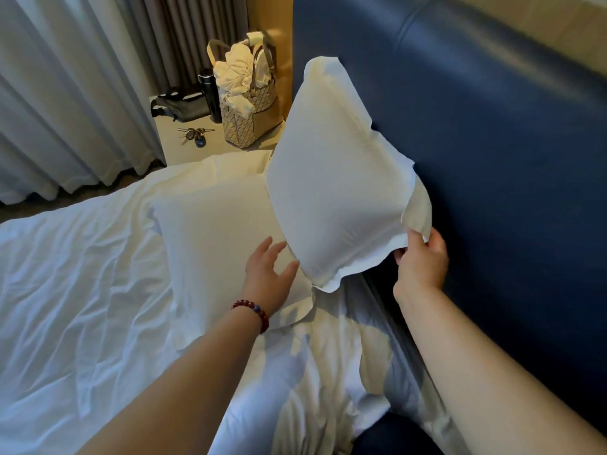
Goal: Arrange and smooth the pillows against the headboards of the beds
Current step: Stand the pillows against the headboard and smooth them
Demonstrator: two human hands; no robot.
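Note:
A white pillow (335, 178) leans tilted against the blue padded headboard (492, 142), its near corner lifted off the bed. My right hand (422, 261) pinches the flap of that pillow's case at the near right corner. A second white pillow (210, 234) lies flat on the bed, partly under the first. My left hand (271, 270), with a red bead bracelet on the wrist, hovers with spread fingers over the flat pillow, close to the lower edge of the leaning one.
A rumpled white duvet (82, 290) covers the bed. Beyond the pillows a nightstand (170, 142) carries a patterned handbag (249, 103), a dark bottle (208, 93), keys (195, 134) and a black pouch (180, 106). Curtains (65, 93) hang at left.

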